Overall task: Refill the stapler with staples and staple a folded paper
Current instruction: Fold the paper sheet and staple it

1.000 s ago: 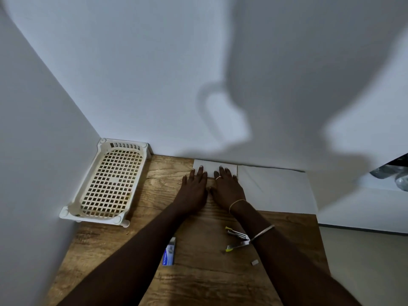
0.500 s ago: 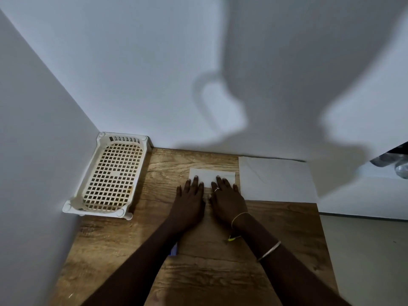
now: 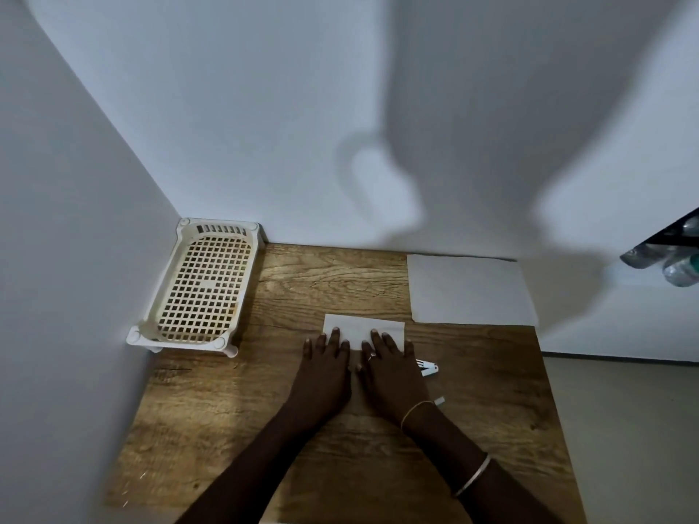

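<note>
Head view — hands (image 3: pixel 359 376) flat on folded paper (image 3: pixel 363 329)

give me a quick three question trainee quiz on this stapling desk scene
1. True or false: both hands lie flat, palms down, on the small folded white paper.
2. Multiple choice: where does the cream plastic lattice basket stand? A) far left corner against the walls B) under the right hand C) on the large flat white sheet
3. Short answer: which hand has the partly hidden white stapler just beside it?

Key
1. True: the left hand and the right hand press on the paper, which lies on the wooden table.
2. A
3. The right hand.
</note>
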The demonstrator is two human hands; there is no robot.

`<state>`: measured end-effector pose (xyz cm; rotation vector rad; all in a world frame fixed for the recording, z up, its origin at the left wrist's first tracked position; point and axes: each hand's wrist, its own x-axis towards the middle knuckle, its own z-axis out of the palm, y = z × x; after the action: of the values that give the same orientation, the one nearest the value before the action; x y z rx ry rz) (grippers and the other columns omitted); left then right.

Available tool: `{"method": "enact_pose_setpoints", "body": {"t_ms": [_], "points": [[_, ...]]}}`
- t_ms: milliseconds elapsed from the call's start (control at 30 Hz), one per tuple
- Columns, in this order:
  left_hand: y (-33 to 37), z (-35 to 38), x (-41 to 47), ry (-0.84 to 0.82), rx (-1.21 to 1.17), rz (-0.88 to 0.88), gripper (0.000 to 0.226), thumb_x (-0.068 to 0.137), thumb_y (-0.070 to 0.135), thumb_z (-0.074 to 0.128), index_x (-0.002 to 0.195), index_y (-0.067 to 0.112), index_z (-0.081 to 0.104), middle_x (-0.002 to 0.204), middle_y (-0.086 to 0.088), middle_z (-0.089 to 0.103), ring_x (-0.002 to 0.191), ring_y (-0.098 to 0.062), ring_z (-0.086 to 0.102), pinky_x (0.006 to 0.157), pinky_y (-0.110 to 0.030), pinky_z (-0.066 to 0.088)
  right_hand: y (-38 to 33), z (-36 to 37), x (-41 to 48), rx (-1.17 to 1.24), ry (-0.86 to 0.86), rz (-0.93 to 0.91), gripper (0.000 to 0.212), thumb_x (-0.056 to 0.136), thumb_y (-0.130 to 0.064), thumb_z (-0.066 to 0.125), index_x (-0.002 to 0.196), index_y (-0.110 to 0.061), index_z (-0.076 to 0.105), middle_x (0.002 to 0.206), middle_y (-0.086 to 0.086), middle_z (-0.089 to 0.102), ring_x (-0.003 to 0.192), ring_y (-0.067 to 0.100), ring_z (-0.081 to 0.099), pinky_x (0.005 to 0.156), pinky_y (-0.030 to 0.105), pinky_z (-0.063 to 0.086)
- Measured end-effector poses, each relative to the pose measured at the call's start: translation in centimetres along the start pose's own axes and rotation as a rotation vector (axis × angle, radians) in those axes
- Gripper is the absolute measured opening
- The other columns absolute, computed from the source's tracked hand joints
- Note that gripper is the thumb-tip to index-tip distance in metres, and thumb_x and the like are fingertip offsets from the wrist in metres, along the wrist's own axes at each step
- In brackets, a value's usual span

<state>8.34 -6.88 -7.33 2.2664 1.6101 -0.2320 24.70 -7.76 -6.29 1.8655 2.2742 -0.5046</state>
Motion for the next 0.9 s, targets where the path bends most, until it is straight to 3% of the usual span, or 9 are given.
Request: {"method": "enact_pose_setpoints", "body": {"t_ms": [133,267,300,367,533,667,800,900], "points": [[-0.1,-1.4,-0.3,0.070,-0.090,-0.036,0.062,0.103,0.029,0.039,0.159,0.011,0.021,0.169,-0.016,0.007,0.154,-0.034,0.014,0.124,-0.052,0.007,0.2,-1.6,-0.2,0.153,0.137,0.044,0.057,0.104,-0.045,0.035,0.153,-0.014,0.037,0.161,0.009,0.033,0.149,0.024,0.028,0.122,0.050,0.021],[-0.8,-2.8,-0.6,0.290,-0.474,-0.187,0.052,0.097,0.015,0.053,0.149,0.010,0.046,0.154,-0.010,0.047,0.139,-0.026,0.045,0.116,-0.038,0.034,2.5,-3.6,0.7,0.479,0.379,0.334,0.038,0.099,-0.038,0.055,0.126,-0.012,0.063,0.123,0.008,0.066,0.117,0.024,0.060,0.100,0.037,0.049],[-1.0,-3.1,-0.4,0.324,-0.556,-0.234,0.047,0.094,0.011,0.055,0.141,0.010,0.055,0.142,-0.009,0.058,0.129,-0.025,0.054,0.107,-0.033,0.042,3.1,-3.9,1.1,0.532,0.373,0.397,0.032,0.096,-0.034,0.060,0.117,-0.011,0.065,0.115,0.009,0.068,0.111,0.025,0.062,0.094,0.036,0.051],[-1.3,-3.7,0.2,0.345,-0.642,-0.328,0.037,0.089,0.008,0.060,0.126,0.009,0.065,0.121,-0.009,0.068,0.112,-0.025,0.062,0.088,-0.027,0.043,4.2,-4.4,2.2,0.638,0.323,0.493,0.028,0.088,-0.030,0.070,0.107,-0.008,0.066,0.108,0.010,0.069,0.106,0.028,0.064,0.089,0.033,0.049],[-1.1,-3.9,1.6,0.304,-0.831,-0.463,0.026,0.083,0.012,0.067,0.109,0.010,0.071,0.101,-0.003,0.069,0.098,-0.020,0.063,0.077,-0.026,0.041,4.9,-3.8,3.9,0.700,0.198,0.565,0.042,0.077,-0.032,0.083,0.106,-0.009,0.064,0.111,0.010,0.068,0.108,0.028,0.063,0.088,0.029,0.047],[-1.1,-3.6,2.4,0.306,-0.909,-0.495,0.019,0.076,0.010,0.073,0.092,0.020,0.071,0.086,0.008,0.066,0.082,-0.013,0.060,0.064,-0.023,0.040,4.8,-3.5,4.6,0.780,0.200,0.620,0.035,0.072,-0.025,0.085,0.094,-0.018,0.059,0.108,0.007,0.068,0.106,0.026,0.063,0.088,0.031,0.048],[-1.8,-3.1,3.0,0.272,-1.022,-0.599,0.043,0.074,0.010,0.080,0.116,0.016,0.072,0.107,0.000,0.072,0.100,-0.018,0.065,0.089,-0.033,0.052,5.1,-3.6,5.0,0.877,0.194,0.665,0.025,0.072,-0.020,0.085,0.091,-0.016,0.069,0.101,0.006,0.070,0.102,0.025,0.066,0.089,0.032,0.053],[-2.0,-2.8,3.4,0.258,-1.067,-0.615,0.040,0.075,0.015,0.082,0.114,0.018,0.073,0.106,0.002,0.074,0.097,-0.016,0.068,0.092,-0.037,0.056,5.7,-3.7,5.1,0.918,0.170,0.673,0.019,0.076,-0.021,0.083,0.091,-0.011,0.076,0.096,0.008,0.074,0.093,0.024,0.067,0.082,0.028,0.051]]}}
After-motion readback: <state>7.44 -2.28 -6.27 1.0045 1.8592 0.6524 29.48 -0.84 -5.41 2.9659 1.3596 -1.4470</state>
